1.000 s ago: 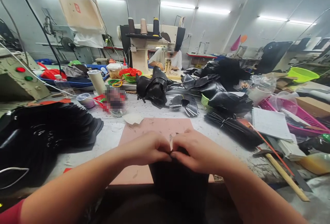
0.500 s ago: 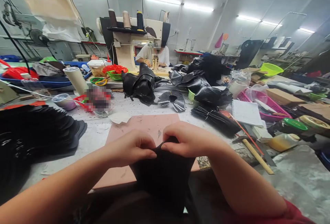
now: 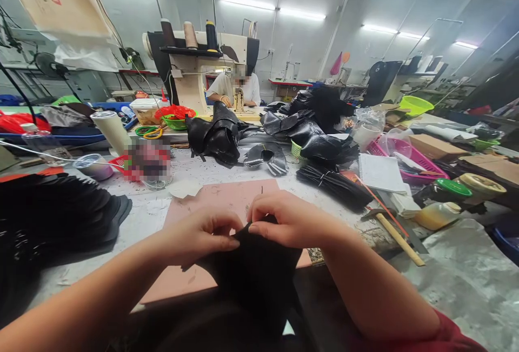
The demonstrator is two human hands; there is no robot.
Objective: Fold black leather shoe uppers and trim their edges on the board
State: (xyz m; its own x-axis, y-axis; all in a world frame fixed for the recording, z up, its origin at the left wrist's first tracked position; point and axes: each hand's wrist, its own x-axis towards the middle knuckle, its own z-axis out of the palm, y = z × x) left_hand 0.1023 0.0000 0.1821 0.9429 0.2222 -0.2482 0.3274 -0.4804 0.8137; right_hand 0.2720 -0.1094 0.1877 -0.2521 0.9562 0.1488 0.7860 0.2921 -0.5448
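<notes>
A black leather piece (image 3: 259,265) hangs between my hands at the front edge of the worktable, its lower part dropping into the dark below. My left hand (image 3: 203,233) pinches its upper edge between thumb and fingers. Close beside it, my right hand (image 3: 284,219) grips the same edge, thumb in front and fingers curled behind. Beneath and beyond the hands lies a pink board (image 3: 227,192) marked with small dark scraps and scratches. A tall stack of black cut pieces (image 3: 81,217) stands to the left of my left forearm.
A hammer (image 3: 399,238) and a bundle of black strips (image 3: 334,184) lie to the right. Black leather parts (image 3: 214,133) are heaped farther back. Beyond them a person (image 3: 235,90) sits at a sewing machine (image 3: 198,65). A pink basket (image 3: 421,171) and jars crowd the right side.
The whole view has shifted slightly, with the background moving left. Both hands still pinch the leather edge, and more of the piece now shows below my left hand.
</notes>
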